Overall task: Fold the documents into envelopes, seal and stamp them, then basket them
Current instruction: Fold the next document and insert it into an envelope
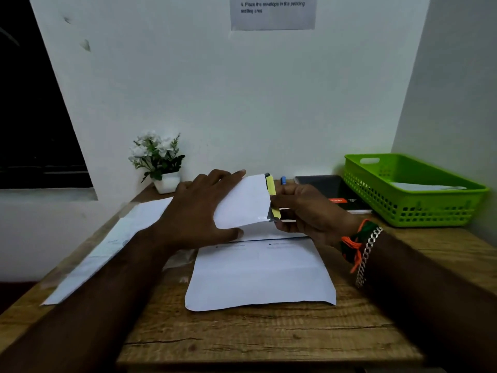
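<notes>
Two hands on a white plastic mailer envelope [243, 201] held above the wooden desk [269, 337], green slotted plastic basket [414, 189] to its right, white folded paper sheet [259, 275] beneath, potted white flowers [158, 160] left, left hand [199, 208] spread flat over it, right hand [309, 211] pinching its yellow-stripped flap [272, 196].

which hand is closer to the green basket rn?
Right. The right hand is beside the green basket, just left of it, at the envelope's flap end; the left hand lies farther left.
</notes>
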{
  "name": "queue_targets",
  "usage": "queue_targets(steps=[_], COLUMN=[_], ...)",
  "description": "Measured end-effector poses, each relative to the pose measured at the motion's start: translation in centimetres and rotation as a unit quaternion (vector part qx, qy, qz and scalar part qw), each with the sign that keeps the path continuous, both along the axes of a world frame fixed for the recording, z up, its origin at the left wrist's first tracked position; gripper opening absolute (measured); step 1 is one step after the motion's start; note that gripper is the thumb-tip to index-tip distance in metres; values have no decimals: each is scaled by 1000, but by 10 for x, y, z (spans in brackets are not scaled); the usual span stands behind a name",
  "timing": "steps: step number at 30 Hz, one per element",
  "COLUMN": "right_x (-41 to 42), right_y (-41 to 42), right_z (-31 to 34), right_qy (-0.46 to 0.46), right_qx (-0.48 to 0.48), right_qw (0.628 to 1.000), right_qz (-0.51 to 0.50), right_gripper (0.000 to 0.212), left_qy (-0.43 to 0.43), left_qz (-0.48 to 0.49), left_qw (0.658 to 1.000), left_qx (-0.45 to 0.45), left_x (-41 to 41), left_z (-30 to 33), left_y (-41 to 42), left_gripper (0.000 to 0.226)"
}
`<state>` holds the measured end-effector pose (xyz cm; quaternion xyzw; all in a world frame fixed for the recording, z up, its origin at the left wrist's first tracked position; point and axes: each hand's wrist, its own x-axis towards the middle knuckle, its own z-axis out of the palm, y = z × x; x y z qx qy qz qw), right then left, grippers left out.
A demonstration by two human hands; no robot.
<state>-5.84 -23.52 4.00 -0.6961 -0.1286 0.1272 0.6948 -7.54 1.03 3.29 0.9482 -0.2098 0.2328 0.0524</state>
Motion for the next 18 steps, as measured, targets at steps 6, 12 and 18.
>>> queue_targets(steps=[6, 12, 18], right_x=[1, 4, 6], right_y=[-1, -1, -1], right_z=[-7, -11, -14], right_qy=[-22, -90, -101], right_qx=[-28, -71, -67], right_qw=[999, 990, 990], right_qz=[-28, -77, -72], right_gripper=[7, 9, 5], left_qy=[8, 12, 12], left_qz=[-8, -49, -58], left_qw=[1000, 996, 994], left_qx=[-7, -79, -93], left_x=[1, 5, 3], left_z=[-4, -8, -8], left_y=[-5, -3, -2], left_gripper=[116, 114, 116])
